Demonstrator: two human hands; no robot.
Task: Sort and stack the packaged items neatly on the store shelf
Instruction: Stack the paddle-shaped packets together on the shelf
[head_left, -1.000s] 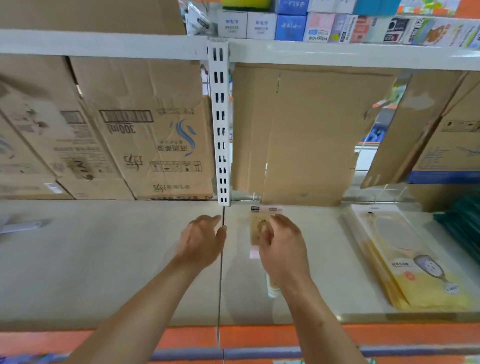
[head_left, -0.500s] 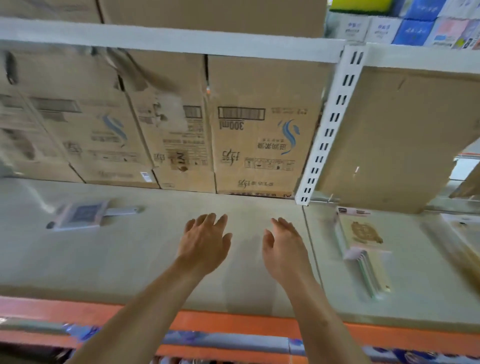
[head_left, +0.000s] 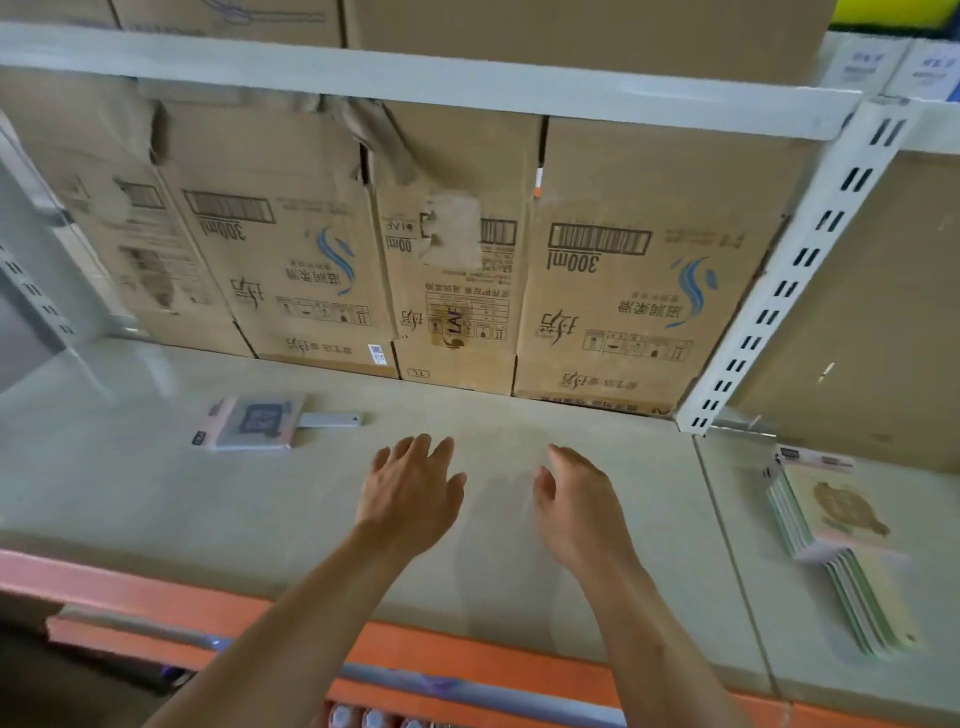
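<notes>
Both of my hands hover over the beige shelf board (head_left: 156, 499) with nothing in them. My left hand (head_left: 410, 488) has its fingers spread and pointing to the back. My right hand (head_left: 576, 504) is beside it, fingers relaxed. A grey-and-pink flat package with a handle (head_left: 260, 423) lies on the shelf to the left of my left hand, apart from it. A stack of flat tan-and-green packaged items (head_left: 836, 525) lies on the shelf at the far right, fanned toward the front edge.
Several cardboard cartons (head_left: 613, 291) stand along the back of the shelf. A white slotted upright (head_left: 779, 291) divides the bays at the right. The upper shelf edge (head_left: 415, 78) runs overhead. An orange front rail (head_left: 467, 654) borders the shelf below.
My right hand has let go of the tan package stack, which stays at the right. My view and both hands have moved left along the shelf toward the grey-and-pink package.
</notes>
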